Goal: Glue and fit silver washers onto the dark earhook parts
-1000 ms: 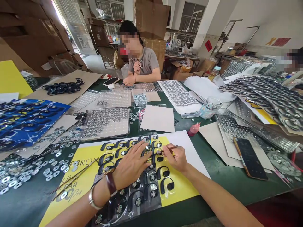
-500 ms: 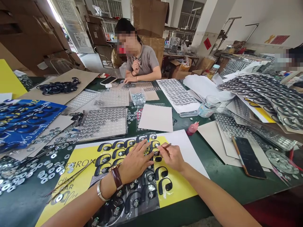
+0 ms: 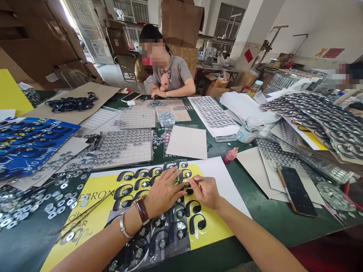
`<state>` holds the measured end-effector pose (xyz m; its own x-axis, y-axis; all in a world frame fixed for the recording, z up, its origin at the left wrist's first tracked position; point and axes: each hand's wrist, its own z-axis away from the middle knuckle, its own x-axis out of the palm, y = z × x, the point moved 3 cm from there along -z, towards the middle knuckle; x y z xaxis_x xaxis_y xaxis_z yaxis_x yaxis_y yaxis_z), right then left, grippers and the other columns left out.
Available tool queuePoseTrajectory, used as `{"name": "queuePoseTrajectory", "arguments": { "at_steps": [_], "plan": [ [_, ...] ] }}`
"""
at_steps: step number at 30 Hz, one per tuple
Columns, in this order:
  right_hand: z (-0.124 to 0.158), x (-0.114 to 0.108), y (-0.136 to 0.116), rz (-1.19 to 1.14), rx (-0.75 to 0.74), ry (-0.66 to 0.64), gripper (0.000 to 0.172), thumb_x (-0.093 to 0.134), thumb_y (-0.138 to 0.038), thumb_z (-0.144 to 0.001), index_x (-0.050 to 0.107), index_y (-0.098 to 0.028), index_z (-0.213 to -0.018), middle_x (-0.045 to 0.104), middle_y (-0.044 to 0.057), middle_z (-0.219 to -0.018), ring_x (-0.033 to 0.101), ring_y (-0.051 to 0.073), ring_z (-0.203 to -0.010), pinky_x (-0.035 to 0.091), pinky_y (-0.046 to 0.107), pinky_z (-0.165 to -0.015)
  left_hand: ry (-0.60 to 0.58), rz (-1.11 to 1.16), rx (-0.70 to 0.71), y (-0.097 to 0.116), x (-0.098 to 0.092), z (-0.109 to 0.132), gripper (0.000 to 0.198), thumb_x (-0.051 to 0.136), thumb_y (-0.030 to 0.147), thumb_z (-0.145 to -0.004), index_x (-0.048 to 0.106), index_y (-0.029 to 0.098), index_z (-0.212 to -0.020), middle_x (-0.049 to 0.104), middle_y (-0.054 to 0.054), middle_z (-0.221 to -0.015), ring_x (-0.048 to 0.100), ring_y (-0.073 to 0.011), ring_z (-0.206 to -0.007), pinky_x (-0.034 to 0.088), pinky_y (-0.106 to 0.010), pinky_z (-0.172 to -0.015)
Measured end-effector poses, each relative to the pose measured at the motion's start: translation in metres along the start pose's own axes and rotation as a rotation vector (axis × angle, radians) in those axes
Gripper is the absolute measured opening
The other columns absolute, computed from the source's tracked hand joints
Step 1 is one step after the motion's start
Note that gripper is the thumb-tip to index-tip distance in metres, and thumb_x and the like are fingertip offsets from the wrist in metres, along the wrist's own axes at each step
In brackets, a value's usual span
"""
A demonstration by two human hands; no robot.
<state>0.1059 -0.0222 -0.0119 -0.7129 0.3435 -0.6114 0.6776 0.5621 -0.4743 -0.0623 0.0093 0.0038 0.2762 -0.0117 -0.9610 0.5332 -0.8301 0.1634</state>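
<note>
A sheet printed yellow and grey lies before me, covered with rows of black ear-hook pieces under clear film; many carry a small silvery disc. Across the sheet's middle rests my left hand, palm down, fingers stretched out among the hooks. Close to its fingertips, my right hand has thumb and forefinger pinched together over a hook in the right-hand column. Whatever sits in that pinch is too small and covered to make out. Left of my left hand, long thin tweezers-like tools lie on the sheet.
Loose metal washers are scattered at left. A grey-white card, a pink bottle and a clear jar stand beyond the sheet. A phone lies at right. Opposite sits a person in a grey shirt.
My right hand has shifted very slightly down and left over the hook. My left hand stays in place.
</note>
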Motion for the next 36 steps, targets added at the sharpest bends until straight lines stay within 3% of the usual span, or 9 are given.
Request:
{"name": "queuePoseTrajectory", "arguments": {
  "at_steps": [6, 14, 17, 21, 25, 27, 29, 33, 36],
  "plan": [
    [0.000, 0.000, -0.005, 0.107, -0.087, -0.006, 0.020, 0.049, -0.017, -0.095, 0.055, -0.016, -0.075, 0.061, 0.000, -0.059, 0.055, 0.010, -0.048, 0.035, 0.025, -0.050, -0.001, 0.059, -0.006, -0.003, 0.004, 0.004, 0.034, 0.046, 0.041, -0.095, 0.064, 0.024, -0.118, 0.050, -0.011, -0.135, 0.036, -0.0337, -0.134, 0.040, -0.055, -0.105],
    [-0.008, 0.003, -0.006, 0.065, 0.015, -0.052, 0.026, 0.047, -0.023, -0.096, 0.056, -0.016, -0.072, 0.064, 0.002, -0.064, 0.057, 0.010, -0.047, 0.035, 0.024, -0.047, 0.016, 0.095, 0.065, -0.004, -0.002, 0.005, 0.027, 0.049, 0.034, -0.094, 0.064, 0.025, -0.115, 0.051, -0.010, -0.134, 0.039, -0.0309, -0.133, 0.038, -0.053, -0.108],
    [-0.010, 0.002, 0.001, -0.065, 0.198, -0.089, 0.029, 0.047, -0.030, -0.096, 0.057, -0.018, -0.072, 0.065, 0.003, -0.062, 0.059, 0.012, -0.048, 0.040, 0.023, -0.048, 0.005, 0.074, 0.087, -0.004, -0.003, 0.003, 0.028, 0.050, 0.036, -0.094, 0.063, 0.028, -0.117, 0.048, -0.010, -0.137, 0.037, -0.0315, -0.134, 0.037, -0.054, -0.107],
    [-0.008, 0.004, 0.023, -0.470, 0.655, -0.115, 0.035, 0.051, -0.049, -0.091, 0.057, -0.019, -0.074, 0.064, 0.002, -0.056, 0.062, 0.016, -0.045, 0.043, 0.024, -0.042, 0.001, 0.043, 0.097, -0.002, -0.001, 0.002, 0.029, 0.050, 0.039, -0.093, 0.063, 0.029, -0.118, 0.047, -0.010, -0.138, 0.038, -0.0318, -0.133, 0.037, -0.055, -0.106],
    [-0.002, 0.002, 0.036, -0.748, 0.911, 0.030, 0.043, 0.054, -0.057, -0.087, 0.058, -0.017, -0.072, 0.064, 0.002, -0.052, 0.059, 0.015, -0.038, 0.036, 0.021, -0.034, 0.014, 0.016, 0.097, 0.002, 0.002, 0.000, 0.029, 0.051, 0.040, -0.093, 0.064, 0.024, -0.114, 0.050, -0.010, -0.135, 0.038, -0.0319, -0.133, 0.035, -0.053, -0.108],
    [-0.004, -0.007, 0.032, -0.767, 0.883, 0.127, 0.041, 0.054, -0.055, -0.088, 0.058, -0.016, -0.074, 0.064, 0.002, -0.052, 0.059, 0.014, -0.039, 0.037, 0.021, -0.037, 0.028, 0.005, 0.093, 0.006, 0.003, -0.002, 0.030, 0.051, 0.043, -0.092, 0.067, 0.021, -0.107, 0.049, -0.011, -0.135, 0.037, -0.0325, -0.133, 0.034, -0.052, -0.109],
    [-0.012, -0.016, 0.021, -0.712, 0.814, 0.123, 0.039, 0.055, -0.053, -0.088, 0.059, -0.016, -0.076, 0.065, 0.003, -0.056, 0.061, 0.015, -0.043, 0.039, 0.021, -0.038, 0.047, 0.009, 0.095, 0.009, 0.002, -0.003, 0.033, 0.052, 0.048, -0.091, 0.069, 0.020, -0.100, 0.049, -0.011, -0.134, 0.037, -0.0330, -0.133, 0.034, -0.052, -0.108],
    [-0.057, -0.012, -0.001, -0.550, 0.643, -0.156, 0.038, 0.058, -0.054, -0.086, 0.062, -0.017, -0.087, 0.067, 0.004, -0.061, 0.065, 0.017, -0.049, 0.042, 0.022, -0.039, 0.099, 0.033, 0.110, 0.007, -0.007, 0.004, 0.042, 0.053, 0.055, -0.087, 0.067, 0.020, -0.106, 0.051, -0.014, -0.130, 0.039, -0.0319, -0.131, 0.037, -0.048, -0.107],
    [-0.109, 0.019, -0.009, -0.508, 0.489, -0.227, 0.040, 0.056, -0.057, -0.086, 0.061, -0.017, -0.090, 0.066, 0.001, -0.059, 0.063, 0.015, -0.044, 0.047, 0.024, -0.044, 0.123, 0.018, 0.009, -0.010, -0.020, 0.023, 0.043, 0.055, 0.054, -0.087, 0.063, 0.021, -0.115, 0.051, -0.014, -0.131, 0.042, -0.0318, -0.129, 0.038, -0.048, -0.106]
  ]
}}
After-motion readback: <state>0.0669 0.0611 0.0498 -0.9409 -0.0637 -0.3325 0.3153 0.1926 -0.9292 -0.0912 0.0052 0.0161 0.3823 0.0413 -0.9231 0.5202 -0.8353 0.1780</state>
